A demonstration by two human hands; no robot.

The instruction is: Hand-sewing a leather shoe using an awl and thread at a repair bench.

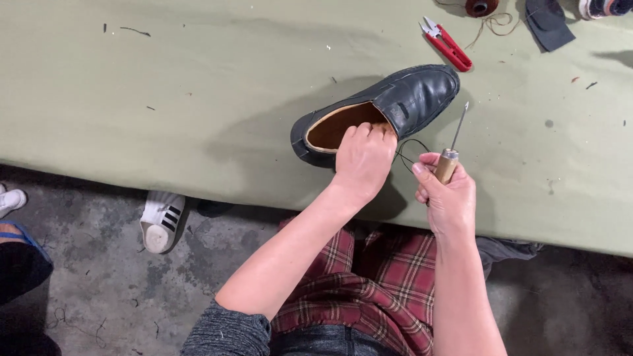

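A black leather loafer [402,99] with a tan lining lies on the olive green table [165,99], toe toward the far right. My left hand [362,158] grips the shoe's near side, fingers hooked into its opening. My right hand [448,198] holds a stitching awl [452,148] by its wooden handle, metal point up, just right of the shoe. A thin black thread [410,146] loops between the shoe and the awl.
Red thread snips [447,43], a spool of brown thread [480,6] and a dark fabric piece [548,25] lie at the table's far right. A white sneaker [160,221] sits on the concrete floor below the table edge, and a red plaid cloth [376,277] covers my lap.
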